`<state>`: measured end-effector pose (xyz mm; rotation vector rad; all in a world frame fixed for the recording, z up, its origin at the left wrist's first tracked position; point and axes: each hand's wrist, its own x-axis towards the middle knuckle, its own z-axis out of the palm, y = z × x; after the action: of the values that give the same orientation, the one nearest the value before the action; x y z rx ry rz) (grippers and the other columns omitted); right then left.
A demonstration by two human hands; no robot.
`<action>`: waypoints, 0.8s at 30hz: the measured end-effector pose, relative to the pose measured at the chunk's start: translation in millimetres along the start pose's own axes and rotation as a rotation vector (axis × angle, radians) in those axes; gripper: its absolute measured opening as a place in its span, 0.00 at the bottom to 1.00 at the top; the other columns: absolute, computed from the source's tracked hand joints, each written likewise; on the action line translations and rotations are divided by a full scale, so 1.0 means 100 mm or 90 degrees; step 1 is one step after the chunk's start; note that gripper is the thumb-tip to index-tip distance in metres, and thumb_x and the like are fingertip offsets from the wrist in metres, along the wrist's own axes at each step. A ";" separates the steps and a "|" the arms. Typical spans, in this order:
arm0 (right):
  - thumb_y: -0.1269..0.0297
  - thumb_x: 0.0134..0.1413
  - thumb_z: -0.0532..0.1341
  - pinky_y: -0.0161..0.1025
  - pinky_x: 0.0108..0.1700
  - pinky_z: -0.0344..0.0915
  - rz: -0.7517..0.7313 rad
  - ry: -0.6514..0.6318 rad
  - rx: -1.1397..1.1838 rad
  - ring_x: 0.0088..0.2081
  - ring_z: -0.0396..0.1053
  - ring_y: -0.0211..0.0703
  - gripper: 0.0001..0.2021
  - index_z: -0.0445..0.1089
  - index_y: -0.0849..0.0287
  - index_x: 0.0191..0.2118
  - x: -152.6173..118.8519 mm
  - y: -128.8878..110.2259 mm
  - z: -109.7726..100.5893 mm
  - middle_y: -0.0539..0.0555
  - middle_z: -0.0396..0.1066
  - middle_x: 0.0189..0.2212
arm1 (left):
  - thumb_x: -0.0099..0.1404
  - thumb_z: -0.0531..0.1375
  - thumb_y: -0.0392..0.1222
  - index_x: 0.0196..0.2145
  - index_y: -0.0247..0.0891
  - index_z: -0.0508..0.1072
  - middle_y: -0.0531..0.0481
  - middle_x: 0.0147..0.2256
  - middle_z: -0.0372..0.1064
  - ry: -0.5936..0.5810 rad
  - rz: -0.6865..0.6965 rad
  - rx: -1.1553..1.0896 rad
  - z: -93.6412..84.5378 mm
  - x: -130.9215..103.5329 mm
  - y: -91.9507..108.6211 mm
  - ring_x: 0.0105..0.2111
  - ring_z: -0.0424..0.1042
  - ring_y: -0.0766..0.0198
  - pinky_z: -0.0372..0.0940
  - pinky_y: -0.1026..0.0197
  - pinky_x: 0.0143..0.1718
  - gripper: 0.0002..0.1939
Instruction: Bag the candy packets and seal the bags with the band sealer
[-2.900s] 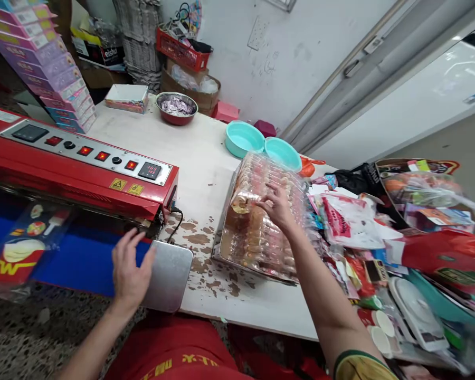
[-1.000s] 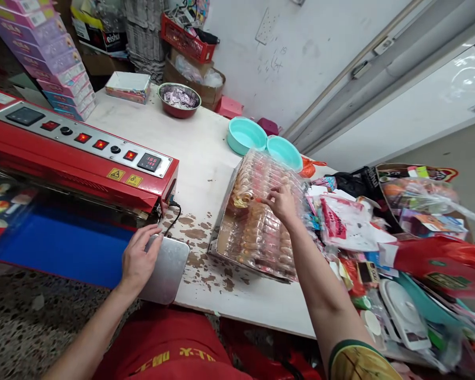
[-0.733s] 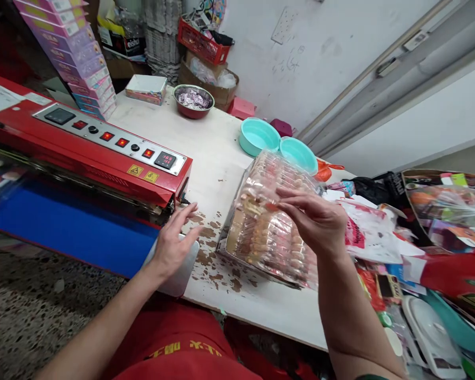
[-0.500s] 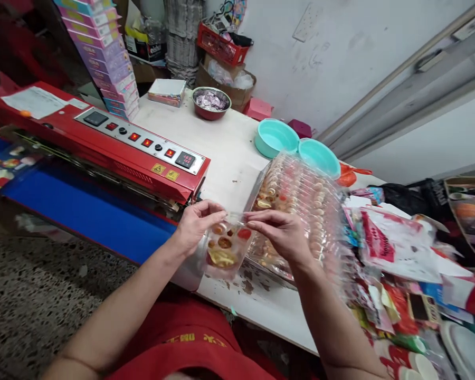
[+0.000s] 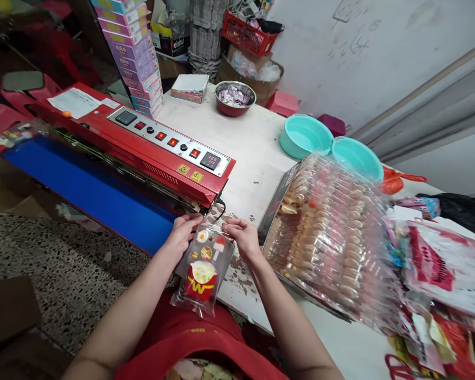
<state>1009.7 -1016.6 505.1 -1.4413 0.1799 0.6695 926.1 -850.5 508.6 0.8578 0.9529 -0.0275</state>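
Observation:
A clear plastic pouch hangs upright between my hands. Through it show a red fries carton, a fried egg, a red and white ice pop and small round pieces. My left hand pinches its upper left corner, close to the right end of the red sealing machine. At the upper right corner, my right hand is closed on the pouch edge. Right of my hands, a box holds rows of similar filled clear pouches.
A blue conveyor belt runs along the machine's front. Two turquoise basins and a metal bowl with small packets stand farther back. Stacked coloured boxes rise behind the machine; assorted packaging lies at the right.
The pouch has turned, now showing its printed-looking front with the red fries carton. My hands have moved left, nearer the machine's end, and the view has shifted left.

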 end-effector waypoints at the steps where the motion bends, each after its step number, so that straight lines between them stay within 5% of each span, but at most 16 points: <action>1: 0.60 0.22 0.76 0.38 0.29 0.68 0.000 0.008 0.009 0.24 0.71 0.41 0.21 0.73 0.61 0.28 0.08 0.03 0.08 0.53 0.76 0.23 | 0.46 0.70 0.38 0.35 0.34 0.73 0.45 0.30 0.77 -0.011 -0.005 0.008 -0.05 0.01 0.02 0.25 0.75 0.62 0.69 0.63 0.24 0.17; 5: 0.57 0.26 0.74 0.39 0.30 0.67 -0.018 0.017 0.027 0.25 0.70 0.41 0.21 0.71 0.60 0.30 0.27 0.17 0.48 0.52 0.74 0.24 | 0.41 0.72 0.38 0.36 0.32 0.73 0.43 0.30 0.76 -0.042 -0.007 0.022 -0.29 0.07 0.12 0.23 0.75 0.57 0.70 0.58 0.24 0.22; 9: 0.49 0.41 0.68 0.43 0.40 0.68 -0.210 0.077 -0.149 0.37 0.71 0.47 0.23 0.69 0.59 0.40 0.18 0.06 0.48 0.57 0.74 0.36 | 0.41 0.69 0.35 0.33 0.33 0.70 0.49 0.26 0.74 0.086 0.085 0.030 -0.55 0.17 0.28 0.23 0.73 0.60 0.70 0.58 0.28 0.19; 11: 0.48 0.44 0.67 0.47 0.49 0.65 -0.376 0.187 -0.357 0.47 0.66 0.52 0.27 0.67 0.57 0.48 0.16 -0.16 0.12 0.60 0.69 0.46 | 0.41 0.69 0.36 0.33 0.35 0.68 0.53 0.24 0.70 0.195 0.138 0.086 -0.71 0.24 0.41 0.24 0.72 0.60 0.70 0.55 0.31 0.20; 13: 0.50 0.42 0.69 0.52 0.55 0.58 -0.475 0.337 -0.577 0.53 0.58 0.57 0.32 0.65 0.57 0.53 0.21 -0.48 -0.46 0.63 0.63 0.51 | 0.41 0.70 0.40 0.37 0.36 0.67 0.53 0.26 0.69 0.316 0.233 0.188 -0.87 0.31 0.53 0.30 0.73 0.54 0.69 0.46 0.37 0.24; 15: 0.53 0.41 0.71 0.55 0.55 0.54 -0.467 0.488 -0.743 0.54 0.55 0.60 0.34 0.64 0.58 0.54 0.32 -0.83 -1.13 0.66 0.59 0.53 | 0.39 0.71 0.45 0.44 0.36 0.67 0.47 0.36 0.70 0.494 0.412 0.379 -0.96 0.34 0.57 0.44 0.70 0.44 0.62 0.36 0.49 0.34; 17: 0.57 0.43 0.70 0.56 0.54 0.54 -0.402 0.551 -0.862 0.53 0.54 0.61 0.28 0.67 0.57 0.52 0.47 -1.13 -1.72 0.65 0.58 0.53 | 0.42 0.71 0.51 0.52 0.38 0.65 0.41 0.46 0.68 0.573 0.567 0.514 -0.96 0.28 0.52 0.53 0.62 0.37 0.54 0.32 0.55 0.40; 20: 0.63 0.47 0.68 0.53 0.51 0.56 -0.296 0.474 -0.973 0.51 0.57 0.58 0.13 0.73 0.58 0.41 0.71 -1.40 -2.25 0.63 0.63 0.48 | 0.51 0.67 0.52 0.55 0.41 0.65 0.39 0.52 0.65 0.484 0.696 0.565 -0.79 0.11 0.28 0.55 0.62 0.41 0.57 0.37 0.55 0.35; 24: 0.65 0.48 0.67 0.53 0.53 0.57 -0.372 0.317 -0.984 0.51 0.61 0.57 0.05 0.74 0.61 0.27 0.74 -1.51 -2.34 0.65 0.68 0.46 | 0.59 0.61 0.52 0.48 0.41 0.70 0.40 0.52 0.65 0.328 0.708 0.616 -0.47 -0.10 -0.08 0.53 0.64 0.48 0.63 0.47 0.52 0.21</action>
<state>1212.9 -1213.1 561.0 -2.9461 -0.4957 -0.2133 883.9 -828.4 497.0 2.2830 0.7864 0.7751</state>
